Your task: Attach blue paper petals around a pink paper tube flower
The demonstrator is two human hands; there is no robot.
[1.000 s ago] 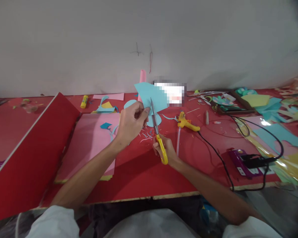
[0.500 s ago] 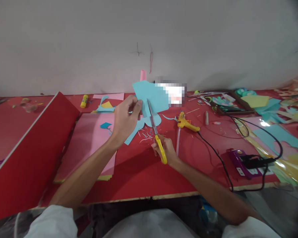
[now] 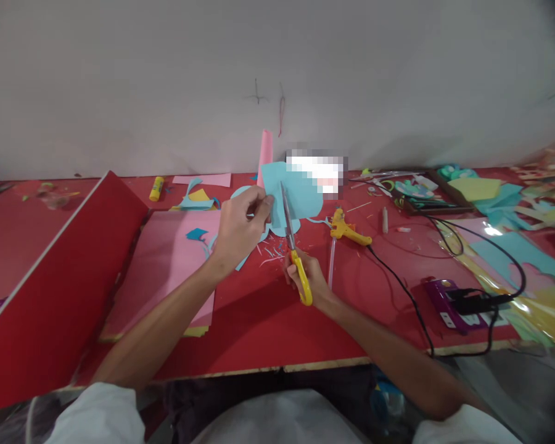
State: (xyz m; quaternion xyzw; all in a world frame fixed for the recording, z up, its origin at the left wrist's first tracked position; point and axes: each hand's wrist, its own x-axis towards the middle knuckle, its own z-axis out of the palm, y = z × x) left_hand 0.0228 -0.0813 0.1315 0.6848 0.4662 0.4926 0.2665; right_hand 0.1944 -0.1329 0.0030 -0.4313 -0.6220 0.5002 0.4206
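Note:
My left hand [image 3: 245,225] pinches the left edge of a light blue paper piece [image 3: 303,194] held up above the table. My right hand [image 3: 309,274] is closed round the yellow handles of the scissors [image 3: 300,277]. The scissor blades point up and away, lying over the blue paper. Below it, on the table, lies another light blue cut paper [image 3: 284,228], partly hidden, with small paper scraps [image 3: 271,251] near it. A pink paper roll [image 3: 266,151] stands behind, against the wall.
To the right lie a yellow glue gun [image 3: 349,231] with a black cable and a purple power box [image 3: 448,308]. Pink sheets [image 3: 166,265] and a raised red board [image 3: 69,277] are at the left. A glue stick [image 3: 156,189] stands farther back.
The held blue paper has moved slightly right and down and has turned, with my left hand shifting right. More of the pink roll and of the blue paper underneath shows now.

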